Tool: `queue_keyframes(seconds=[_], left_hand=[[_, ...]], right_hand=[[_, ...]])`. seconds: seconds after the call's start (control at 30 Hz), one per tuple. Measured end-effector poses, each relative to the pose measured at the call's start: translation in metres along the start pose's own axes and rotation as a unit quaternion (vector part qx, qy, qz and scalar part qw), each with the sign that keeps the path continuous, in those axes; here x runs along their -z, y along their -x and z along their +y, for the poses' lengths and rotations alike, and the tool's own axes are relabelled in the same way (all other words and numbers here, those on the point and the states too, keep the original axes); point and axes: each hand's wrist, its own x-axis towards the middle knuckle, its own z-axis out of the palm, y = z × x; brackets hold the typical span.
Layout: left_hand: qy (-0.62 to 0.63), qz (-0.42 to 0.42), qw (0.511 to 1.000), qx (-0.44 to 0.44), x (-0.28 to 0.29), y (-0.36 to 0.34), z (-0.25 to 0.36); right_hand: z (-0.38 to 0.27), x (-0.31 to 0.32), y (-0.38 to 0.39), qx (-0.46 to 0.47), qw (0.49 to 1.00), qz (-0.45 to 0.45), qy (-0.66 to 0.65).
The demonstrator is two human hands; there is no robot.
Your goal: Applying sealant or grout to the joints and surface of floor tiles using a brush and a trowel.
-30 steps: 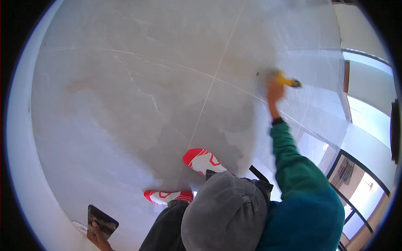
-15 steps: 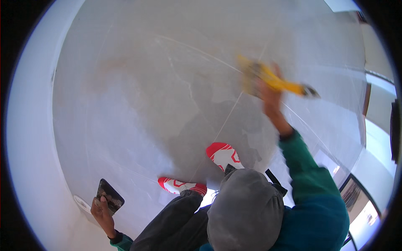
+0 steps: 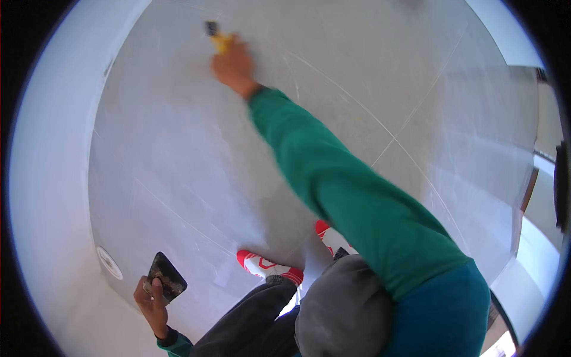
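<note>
My right hand (image 3: 235, 66) is stretched far forward to the upper left, closed around a yellow tool with a black end (image 3: 220, 43). Motion blurs the tool, and my hand hides much of it, so its exact kind does not show. It is over the grey floor (image 3: 196, 143); whether it touches the surface is unclear. At the lower left, my left hand (image 3: 153, 302) grips a thin, dark, square plate (image 3: 167, 278) by its edge, thumb on top. Pale, crusty residue covers part of the plate.
A white wall (image 3: 50, 178) runs along the left. Near its lower corner is a round white fitting (image 3: 109, 263). My feet in red and white socks (image 3: 267, 266) stand on the floor, which pale lines cross. Dark-framed panes (image 3: 505, 321) are at the lower right.
My right hand has swept the yellow tool from the right across to the far left, with the arm now reaching across the view. My left hand still holds the dark plate.
</note>
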Motion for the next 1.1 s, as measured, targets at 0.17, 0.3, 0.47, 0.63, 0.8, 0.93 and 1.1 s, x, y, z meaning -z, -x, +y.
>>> queue_keyframes(seconds=[0.17, 0.3, 0.47, 0.63, 0.8, 0.93, 1.1], left_hand=[[0.180, 0.044, 0.970, 0.155, -0.018, 0.006, 0.006], [-0.053, -0.159, 0.985, 0.035, -0.005, 0.004, 0.012], [0.014, -0.194, 0.981, 0.013, -0.036, -0.042, -0.042], [-0.017, -0.191, 0.981, -0.032, -0.041, -0.064, -0.026], [-0.039, -0.178, 0.979, -0.088, -0.026, -0.068, 0.004], [-0.040, 0.008, 0.993, -0.114, -0.037, -0.062, 0.038], [0.060, -0.112, 0.983, -0.130, -0.057, -0.065, 0.088]], right_hand=[[-0.021, 0.028, -0.035, 0.011, 0.987, -0.057, -0.148], [0.097, 0.189, 0.045, 0.222, 0.900, -0.060, -0.370], [0.354, 0.472, 0.215, -0.043, 0.964, 0.261, 0.015], [0.424, 0.628, 0.267, -0.319, 0.747, 0.319, 0.490], [0.450, 0.528, 0.100, -0.124, 0.781, 0.419, 0.445], [0.216, 0.232, -0.023, -0.016, 0.948, 0.248, 0.197], [0.103, 0.192, -0.039, 0.012, 0.991, 0.128, -0.030]])
